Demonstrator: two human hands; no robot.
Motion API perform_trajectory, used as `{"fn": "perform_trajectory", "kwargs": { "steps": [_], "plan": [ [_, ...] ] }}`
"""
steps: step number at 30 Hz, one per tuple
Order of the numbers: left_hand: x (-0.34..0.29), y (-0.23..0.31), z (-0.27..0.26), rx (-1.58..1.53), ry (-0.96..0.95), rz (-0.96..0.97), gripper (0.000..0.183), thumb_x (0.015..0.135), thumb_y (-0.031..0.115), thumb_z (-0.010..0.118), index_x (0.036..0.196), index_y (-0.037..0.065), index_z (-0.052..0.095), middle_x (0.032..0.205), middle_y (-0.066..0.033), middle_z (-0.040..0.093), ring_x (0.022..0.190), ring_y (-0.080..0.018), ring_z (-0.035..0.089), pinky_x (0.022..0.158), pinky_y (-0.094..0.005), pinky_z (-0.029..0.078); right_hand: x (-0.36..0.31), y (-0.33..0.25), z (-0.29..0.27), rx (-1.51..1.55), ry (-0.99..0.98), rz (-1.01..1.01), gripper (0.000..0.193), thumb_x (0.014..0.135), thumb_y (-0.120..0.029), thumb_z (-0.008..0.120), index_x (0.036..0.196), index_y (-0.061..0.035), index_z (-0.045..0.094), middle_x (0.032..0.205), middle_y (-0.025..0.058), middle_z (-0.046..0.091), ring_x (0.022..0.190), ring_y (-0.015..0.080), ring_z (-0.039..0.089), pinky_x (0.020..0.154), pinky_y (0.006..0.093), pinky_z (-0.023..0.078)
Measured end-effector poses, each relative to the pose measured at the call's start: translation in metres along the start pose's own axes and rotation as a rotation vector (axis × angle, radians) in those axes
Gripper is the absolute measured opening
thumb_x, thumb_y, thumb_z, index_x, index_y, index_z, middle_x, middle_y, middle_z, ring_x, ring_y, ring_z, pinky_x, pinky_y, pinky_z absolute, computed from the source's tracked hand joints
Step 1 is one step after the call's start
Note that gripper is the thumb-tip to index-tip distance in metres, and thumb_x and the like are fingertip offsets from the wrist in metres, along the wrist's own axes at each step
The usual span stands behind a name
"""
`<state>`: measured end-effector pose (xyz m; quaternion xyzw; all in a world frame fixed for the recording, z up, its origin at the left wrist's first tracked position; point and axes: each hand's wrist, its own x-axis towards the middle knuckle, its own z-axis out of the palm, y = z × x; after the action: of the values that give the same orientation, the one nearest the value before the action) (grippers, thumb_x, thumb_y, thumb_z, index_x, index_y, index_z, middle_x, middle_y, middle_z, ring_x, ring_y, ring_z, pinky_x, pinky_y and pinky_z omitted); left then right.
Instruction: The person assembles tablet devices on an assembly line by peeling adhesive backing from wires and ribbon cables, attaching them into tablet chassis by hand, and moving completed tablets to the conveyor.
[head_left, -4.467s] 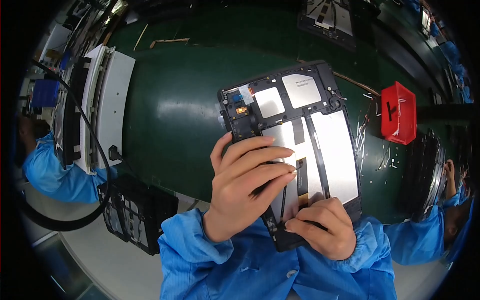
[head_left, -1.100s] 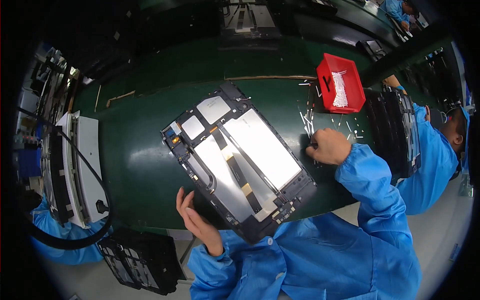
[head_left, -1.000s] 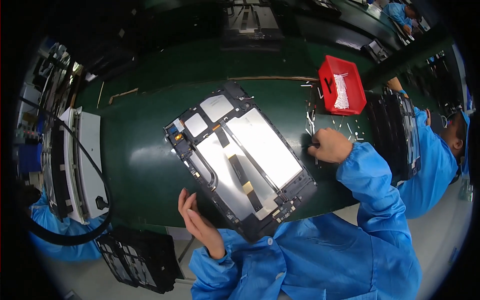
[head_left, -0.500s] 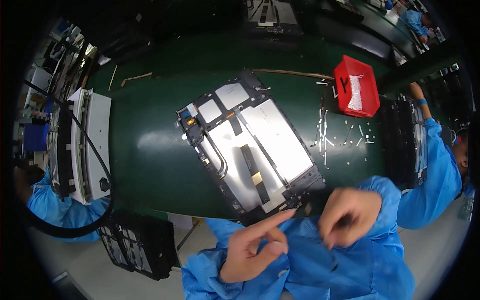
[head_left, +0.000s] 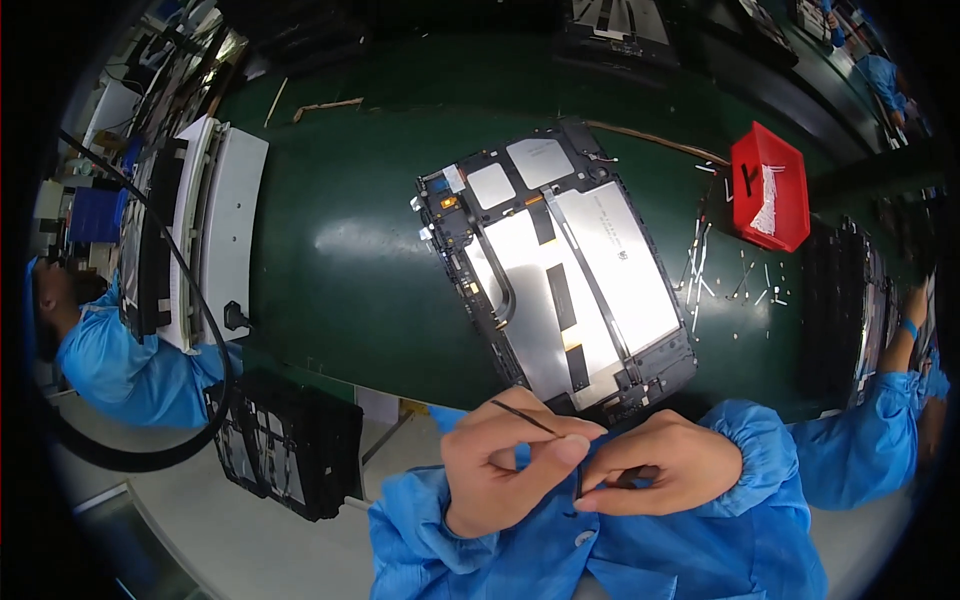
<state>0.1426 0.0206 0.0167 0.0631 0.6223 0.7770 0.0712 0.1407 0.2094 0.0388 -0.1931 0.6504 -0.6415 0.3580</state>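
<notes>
My left hand is closed, thumb and forefinger pinching a thin dark strip that sticks out up and to the left. Close beside it, its fingertips near the left thumb, my right hand is curled round a small dark object, mostly hidden by the fingers. Just beyond both hands an opened electronic device lies tilted on the green bench. It has a black frame, large silver panels, black and gold strips, and cables along its left side.
A red bin of white strips stands at the right, with scattered bits before it. White panels stand at the left, near a black cable. Black stacked units sit below the bench edge. Co-workers' blue sleeves show at both sides.
My hands have come together, and the dark strip now shows in my left hand's pinch. The whole view has shifted, so the device and bin appear further right.
</notes>
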Motion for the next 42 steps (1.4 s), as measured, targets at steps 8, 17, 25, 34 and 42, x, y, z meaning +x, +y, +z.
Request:
{"fn": "perform_trajectory", "kwargs": {
  "steps": [8, 17, 25, 34, 42],
  "plan": [
    [0.006, 0.011, -0.003, 0.128, 0.052, -0.034, 0.019, 0.079, 0.014, 0.072, 0.077, -0.005, 0.070, 0.064, -0.0064, 0.056, 0.056, -0.0097, 0.046, 0.047, -0.0240, 0.030, 0.010, 0.000, 0.004, -0.117, 0.112, 0.001, 0.015, 0.083, -0.013, 0.067, 0.091, -0.0012, 0.063, 0.075, 0.0091, 0.063, 0.061, 0.0202, 0.062, 0.053, 0.0291, 0.048],
    [-0.036, -0.020, -0.031, 0.165, 0.206, -0.078, 0.042, 0.090, 0.026, 0.059, 0.118, -0.004, 0.055, 0.120, -0.0166, 0.051, 0.106, -0.0194, 0.049, 0.088, -0.0305, 0.037, 0.015, 0.003, 0.000, -0.084, 0.305, -0.029, 0.010, 0.079, -0.005, 0.069, 0.087, -0.0012, 0.064, 0.074, 0.0064, 0.063, 0.056, 0.0130, 0.058, 0.049, 0.0231, 0.044],
    [-0.062, -0.014, -0.023, 0.090, -0.059, -0.313, 0.059, 0.094, 0.029, 0.052, 0.140, -0.003, 0.035, 0.144, -0.0164, 0.021, 0.134, -0.0258, 0.023, 0.108, -0.0372, 0.019, 0.025, 0.021, 0.002, -0.180, 0.560, -0.118, 0.011, 0.075, 0.001, 0.070, 0.084, 0.0015, 0.065, 0.071, 0.0061, 0.062, 0.052, 0.0065, 0.050, 0.043, 0.0208, 0.032],
    [-0.059, -0.010, -0.024, 0.042, -0.095, -0.412, 0.068, 0.097, 0.044, 0.037, 0.145, -0.003, 0.022, 0.146, -0.0168, 0.014, 0.136, -0.0272, 0.015, 0.111, -0.0391, 0.009, 0.038, 0.035, 0.010, -0.315, 0.662, -0.138, 0.012, 0.076, 0.001, 0.067, 0.086, 0.0017, 0.061, 0.072, 0.0085, 0.060, 0.052, 0.0098, 0.052, 0.044, 0.0225, 0.037],
    [-0.060, -0.017, -0.025, -0.034, -0.120, -0.375, 0.073, 0.096, 0.052, 0.029, 0.144, -0.003, 0.023, 0.148, -0.0155, 0.012, 0.138, -0.0277, 0.010, 0.111, -0.0414, 0.006, 0.040, 0.033, 0.009, -0.350, 0.644, -0.137, 0.012, 0.075, 0.002, 0.067, 0.087, 0.0019, 0.062, 0.072, 0.0099, 0.060, 0.052, 0.0128, 0.055, 0.044, 0.0238, 0.040]
  ]
}}
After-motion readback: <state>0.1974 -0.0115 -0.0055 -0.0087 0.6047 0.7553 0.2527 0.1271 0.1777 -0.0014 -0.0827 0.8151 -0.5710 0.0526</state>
